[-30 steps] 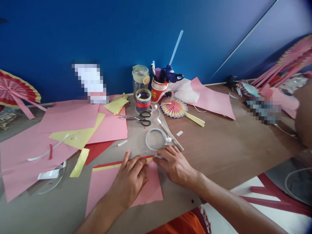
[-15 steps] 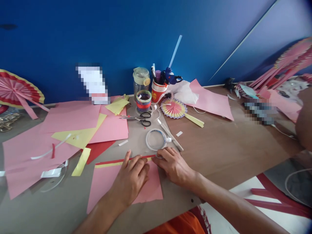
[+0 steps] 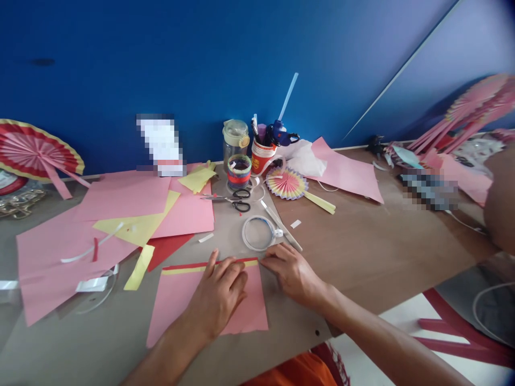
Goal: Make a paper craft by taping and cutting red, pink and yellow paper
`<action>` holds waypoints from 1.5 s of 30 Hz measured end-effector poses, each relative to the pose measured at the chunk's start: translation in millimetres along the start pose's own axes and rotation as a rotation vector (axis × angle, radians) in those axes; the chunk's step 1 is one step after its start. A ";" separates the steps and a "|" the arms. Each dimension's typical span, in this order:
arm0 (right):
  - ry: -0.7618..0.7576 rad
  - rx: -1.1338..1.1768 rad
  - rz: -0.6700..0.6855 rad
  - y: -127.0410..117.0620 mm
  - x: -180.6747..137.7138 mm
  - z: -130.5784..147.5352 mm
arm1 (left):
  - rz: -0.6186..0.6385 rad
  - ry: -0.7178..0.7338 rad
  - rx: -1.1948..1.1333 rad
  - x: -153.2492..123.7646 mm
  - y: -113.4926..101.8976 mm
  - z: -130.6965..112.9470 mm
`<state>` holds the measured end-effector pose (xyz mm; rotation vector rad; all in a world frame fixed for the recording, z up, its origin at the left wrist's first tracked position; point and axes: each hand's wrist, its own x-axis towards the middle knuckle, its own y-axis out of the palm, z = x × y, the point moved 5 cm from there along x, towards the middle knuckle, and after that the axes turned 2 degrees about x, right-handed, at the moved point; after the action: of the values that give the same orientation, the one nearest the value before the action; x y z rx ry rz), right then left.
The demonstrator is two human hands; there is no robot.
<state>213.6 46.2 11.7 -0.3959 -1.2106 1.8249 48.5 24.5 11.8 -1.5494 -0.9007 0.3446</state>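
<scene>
Spreading over the smooth desk (image 3: 362,225), large pink papers (image 3: 56,268) are overlapping left of the smaller pink sheet (image 3: 173,300).
Beyond the sheet, a pleated round fan (image 3: 286,183) and a pale tape ring (image 3: 243,234) are lying. A red strip (image 3: 183,266) and a yellow strip (image 3: 183,272) are lining the sheet's far edge; brown desktop is stretching rightward. The left hand (image 3: 219,297) is resting on the sheet, unclenched, fingers bent; the right hand (image 3: 293,272) is curling beside its far right corner, whether pinching anything I cannot tell.

Flat pink sheet (image 3: 175,297), red-yellow edge
</scene>
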 end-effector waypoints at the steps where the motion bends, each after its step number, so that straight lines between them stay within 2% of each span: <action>1: 0.001 0.009 -0.010 -0.3 0.0 0.9 | -0.002 0.002 -0.001 0.0 0.0 0.1; 6: 0.024 -0.086 -0.008 -2.6 -3.4 2.1 | 0.003 0.011 0.014 -0.1 -1.1 0.3; 9: 0.054 0.000 -0.071 -12.4 -5.0 1.8 | 0.051 0.022 0.012 0.0 -0.7 -1.1; 12: 0.047 0.120 -0.053 -15.2 -1.7 8.1 | 0.068 0.006 0.008 -0.1 -1.4 -2.2; 19: 0.048 -0.015 -0.032 1.3 14.4 26.8 | 0.063 -0.055 -0.114 0.5 -9.2 -1.6; 22: 0.085 -0.060 -0.002 6.3 18.3 30.5 | 0.094 -0.072 -0.182 1.1 -11.6 1.2; 26: 0.122 -0.078 0.023 9.2 17.2 32.8 | 0.064 -0.103 -0.236 1.1 -14.5 8.2; 32: 0.119 -0.107 -0.015 7.1 12.9 32.9 | 0.055 -0.119 -0.164 1.4 -17.7 15.5; 36: 0.077 -0.089 -0.091 2.4 13.8 34.4 | 0.068 -0.153 -0.077 2.1 -15.2 18.3; 39: 0.038 -0.017 -0.163 -3.5 15.1 30.3 | 0.090 -0.159 -0.021 2.0 -9.7 18.3; 43: 0.045 0.015 -0.262 -19.9 15.9 11.1 | 0.124 -0.132 0.014 2.0 -6.8 15.5; 45: 0.083 -0.037 -0.246 -26.6 16.7 -0.6 | 0.142 -0.113 0.017 2.4 -8.1 13.2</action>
<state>217.8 63.5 37.5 -0.3251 -1.1816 1.5637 38.3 35.1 17.3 -1.5951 -0.8744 0.5449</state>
